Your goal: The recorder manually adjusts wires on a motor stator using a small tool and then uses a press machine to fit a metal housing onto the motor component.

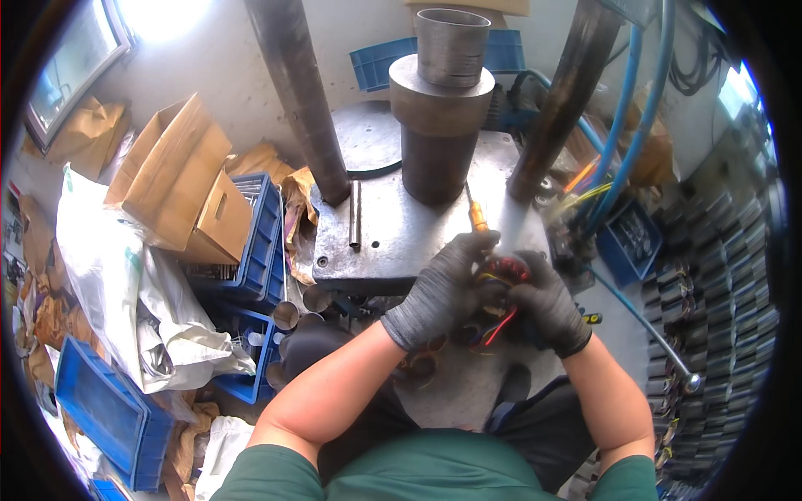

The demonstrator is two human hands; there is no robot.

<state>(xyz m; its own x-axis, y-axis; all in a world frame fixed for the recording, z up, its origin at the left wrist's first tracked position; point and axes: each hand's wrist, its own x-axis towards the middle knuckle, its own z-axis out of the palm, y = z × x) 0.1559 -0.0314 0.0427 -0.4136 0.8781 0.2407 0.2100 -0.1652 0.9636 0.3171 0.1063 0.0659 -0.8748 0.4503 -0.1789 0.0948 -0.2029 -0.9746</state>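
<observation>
**benchguy:** ok so where's the part sitting? Going off the press plate (401, 238) as my reference.

**coilwatcher:** You've got the wound stator (499, 280), the round one with the red-orange copper coils and coloured leads, held up just off the near edge of the press plate, toward its right corner. Your left hand (443, 288) in the grey knit glove is curled over the stator's left side, fingers clamped together on an orange-handled screwdriver (477, 215) whose shaft pokes up over the plate. Your right hand (547, 302), same kind of glove, is wrapped round the stator's right side, fingers closed on it.

**benchguy:** and what's on the plate itself?

**coilwatcher:** A thick stepped steel cylinder (441, 125) stands near the back middle of the plate, with two dark columns (299, 92) rising at either side. A thin metal rod (355, 215) lies flat on the plate's left part. Left of the plate are blue crates (255, 242) and cardboard boxes (180, 171). Right of it, blue hoses (622, 125) hang down.
</observation>
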